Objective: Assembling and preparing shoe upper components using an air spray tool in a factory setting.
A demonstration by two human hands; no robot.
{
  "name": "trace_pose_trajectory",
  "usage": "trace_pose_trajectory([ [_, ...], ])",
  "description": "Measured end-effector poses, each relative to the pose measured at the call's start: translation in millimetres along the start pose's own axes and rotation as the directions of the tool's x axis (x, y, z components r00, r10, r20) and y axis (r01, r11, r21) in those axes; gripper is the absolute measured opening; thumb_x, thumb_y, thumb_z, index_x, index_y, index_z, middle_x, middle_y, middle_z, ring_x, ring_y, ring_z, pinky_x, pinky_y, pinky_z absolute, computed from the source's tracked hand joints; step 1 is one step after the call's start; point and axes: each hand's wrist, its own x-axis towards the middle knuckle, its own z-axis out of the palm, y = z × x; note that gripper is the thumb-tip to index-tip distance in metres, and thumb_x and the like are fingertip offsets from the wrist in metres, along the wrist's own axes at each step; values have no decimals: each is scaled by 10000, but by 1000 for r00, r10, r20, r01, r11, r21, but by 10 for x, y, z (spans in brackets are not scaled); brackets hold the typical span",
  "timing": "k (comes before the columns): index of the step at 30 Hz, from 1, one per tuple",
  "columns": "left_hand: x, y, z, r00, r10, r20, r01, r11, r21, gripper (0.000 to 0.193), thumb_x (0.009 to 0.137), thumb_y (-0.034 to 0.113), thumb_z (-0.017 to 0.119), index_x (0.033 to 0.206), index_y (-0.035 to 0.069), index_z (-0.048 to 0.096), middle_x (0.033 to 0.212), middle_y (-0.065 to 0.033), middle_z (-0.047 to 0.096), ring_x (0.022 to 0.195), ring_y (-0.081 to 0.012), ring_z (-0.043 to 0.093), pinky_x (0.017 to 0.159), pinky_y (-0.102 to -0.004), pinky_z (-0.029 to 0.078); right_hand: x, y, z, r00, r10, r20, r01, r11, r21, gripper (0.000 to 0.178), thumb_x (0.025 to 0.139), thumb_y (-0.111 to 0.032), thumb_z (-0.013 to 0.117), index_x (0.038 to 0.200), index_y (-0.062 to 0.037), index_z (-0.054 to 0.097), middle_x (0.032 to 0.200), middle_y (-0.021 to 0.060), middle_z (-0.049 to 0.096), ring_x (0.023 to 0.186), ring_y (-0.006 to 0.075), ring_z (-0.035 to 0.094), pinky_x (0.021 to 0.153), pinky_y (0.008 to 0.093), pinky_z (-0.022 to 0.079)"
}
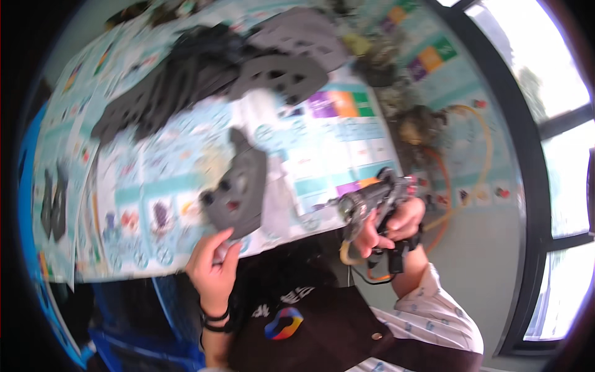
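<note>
A dark grey curved panel with cut-outs [245, 192] is at the table's near edge, with a small reddish spot in one opening. My left hand [212, 263] has its thumb and forefinger closed at the panel's lower corner; the other fingers are curled. To the right, my right hand [396, 226] grips a metal spray gun [359, 204] with its nozzle end toward the left. Motion blur softens the gun's finer parts. The gun is apart from the panel.
More grey panels [279, 74] are heaped along the back of the paper-covered table [167, 192]. Two narrow dark pieces [54, 201] lie at far left. An orange hose [447, 186] and a yellow hose [488, 142] run at right, before a window [567, 167]. A blue chair-like object [142, 344] stands below.
</note>
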Motion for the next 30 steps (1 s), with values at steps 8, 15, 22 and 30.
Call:
trace_pose_trajectory([
  [8, -190, 2, 112, 990, -122, -76, 123, 992, -2, 83, 900, 5, 762, 982, -5, 746, 752, -51, 657, 604, -99, 543, 554, -251, 422, -257, 26, -130, 970, -154, 186, 135, 985, 110, 338, 670, -131, 634, 802, 177, 675, 693, 305, 671, 549, 391, 689, 390, 384, 530],
  [15, -185, -4, 161, 975, -197, -98, 197, 980, -9, 43, 918, 27, 760, 936, -5, 739, 729, -49, 665, 616, -104, 591, 566, -255, 449, -315, 27, -128, 940, -264, 214, 246, 963, 109, 266, 688, -102, 642, 806, 135, 672, 641, 207, 676, 518, 336, 700, 454, 367, 603],
  [22, -151, -90, 180, 928, -359, -102, 311, 895, -319, 284, 970, -14, 699, 1231, -23, 588, 814, -44, 691, 713, -85, 657, 666, -231, 507, -237, 10, -190, 960, -241, 145, 230, 969, 92, 295, 735, -116, 690, 814, 168, 669, 624, 246, 652, 497, 324, 678, 416, 357, 547],
  [30, -255, 2, -759, 896, -320, -308, 254, 938, -236, 265, 989, 31, 701, 1241, -41, 662, 969, -104, 746, 782, -129, 735, 661, -242, 549, -776, 173, -443, 703, -686, -188, -290, -34, -957, 505, 891, 72, 635, 1390, 42, 562, 1158, 118, 682, 875, 145, 623, 759, 265, 508],
])
